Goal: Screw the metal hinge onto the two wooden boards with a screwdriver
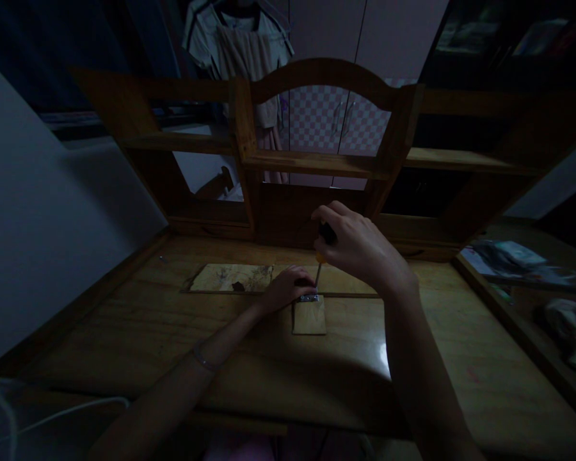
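Note:
My right hand (352, 240) is closed around the dark handle of a screwdriver (319, 266), with a yellow part showing below the fingers. Its shaft points down, tip at a small metal hinge (309, 298). The hinge lies along the back edge of a small square wood piece (310, 317), against a long wooden board (233, 278). My left hand (288, 287) is closed, its fingers curled over the board and pressing at the hinge beside the screwdriver tip. Those fingertips partly cover the hinge; whether a screw sits under the tip I cannot tell.
Everything lies on a wooden desk (173, 346). A wooden shelf unit (317, 165) rises along its back. A small shiny item (162, 258) lies at the far left. A white cable (84, 404) hangs at the lower left. Papers (513, 253) and other things fill the right side.

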The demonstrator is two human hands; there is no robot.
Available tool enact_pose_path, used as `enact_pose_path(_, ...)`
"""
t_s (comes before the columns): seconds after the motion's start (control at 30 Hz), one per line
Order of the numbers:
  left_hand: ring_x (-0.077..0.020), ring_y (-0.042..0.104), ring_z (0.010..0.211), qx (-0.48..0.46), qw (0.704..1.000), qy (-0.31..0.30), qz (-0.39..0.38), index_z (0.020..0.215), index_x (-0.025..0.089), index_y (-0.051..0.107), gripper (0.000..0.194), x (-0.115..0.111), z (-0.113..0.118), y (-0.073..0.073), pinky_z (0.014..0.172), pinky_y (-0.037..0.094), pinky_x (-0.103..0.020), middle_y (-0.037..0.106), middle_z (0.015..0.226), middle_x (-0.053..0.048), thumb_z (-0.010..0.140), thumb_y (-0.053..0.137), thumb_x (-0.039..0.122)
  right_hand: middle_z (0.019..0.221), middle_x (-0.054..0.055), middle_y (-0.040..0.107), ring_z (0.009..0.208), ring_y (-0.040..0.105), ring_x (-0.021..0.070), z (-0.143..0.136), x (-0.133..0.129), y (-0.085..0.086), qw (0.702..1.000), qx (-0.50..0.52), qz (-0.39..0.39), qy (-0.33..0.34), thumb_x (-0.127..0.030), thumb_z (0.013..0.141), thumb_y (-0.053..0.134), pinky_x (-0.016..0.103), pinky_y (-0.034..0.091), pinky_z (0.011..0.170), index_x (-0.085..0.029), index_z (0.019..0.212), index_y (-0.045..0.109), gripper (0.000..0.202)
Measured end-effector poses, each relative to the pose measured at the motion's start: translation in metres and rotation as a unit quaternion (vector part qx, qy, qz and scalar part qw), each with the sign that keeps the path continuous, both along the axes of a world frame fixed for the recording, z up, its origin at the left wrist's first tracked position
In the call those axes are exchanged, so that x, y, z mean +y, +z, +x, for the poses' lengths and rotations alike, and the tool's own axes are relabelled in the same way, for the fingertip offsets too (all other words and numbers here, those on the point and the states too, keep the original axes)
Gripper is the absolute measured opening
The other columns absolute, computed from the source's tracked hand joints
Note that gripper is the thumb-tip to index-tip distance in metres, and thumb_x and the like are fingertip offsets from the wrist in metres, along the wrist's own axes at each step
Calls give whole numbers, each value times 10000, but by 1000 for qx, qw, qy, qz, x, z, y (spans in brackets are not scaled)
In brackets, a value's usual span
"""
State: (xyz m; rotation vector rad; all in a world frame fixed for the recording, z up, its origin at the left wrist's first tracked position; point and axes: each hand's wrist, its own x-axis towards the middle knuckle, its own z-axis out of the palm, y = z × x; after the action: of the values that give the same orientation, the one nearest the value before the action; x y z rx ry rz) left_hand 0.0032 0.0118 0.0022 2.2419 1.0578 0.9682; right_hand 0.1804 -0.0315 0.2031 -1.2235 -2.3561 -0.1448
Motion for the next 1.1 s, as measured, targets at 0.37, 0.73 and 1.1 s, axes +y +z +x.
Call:
enact_pose_path(0.37, -195, 636, 953, 0, 1000, -17, 8, 868, 195, 738, 114, -2, -1, 3, 861, 467, -304, 719, 933, -32, 817, 787, 284, 944, 41, 627, 794, 606, 177, 1, 3, -1, 999, -19, 41, -23, -264, 975, 480, 306, 358, 670, -201, 942, 578, 121)
enact_pose_path(0.73, -197, 633, 960, 11, 1000, -1, -6, 878, 205, 741, 127, -1, 0, 1, 873, 465, -307, 718, 929, -22, 807, 798, 293, 1030, 84, 623, 809, 630, 216, -2, -2, -2, 997, -30, 23, -63, -319, 960, 478, 320, 358, 645, -202, 1089, 564, 195)
enact_pose_path(1.1, -204, 640, 952, 5, 1000, 3, -3, 864, 206, 739, 144, 0, -1, -1, 869, 475, -320, 722, 922, -31, 800, 801, 319, 1208, 93, 597, 970, 645, 231, -2, -1, -2, 1000, -6, 15, -12, -256, 926, 504, 323, 417, 744, -227, 1336, 488, 411)
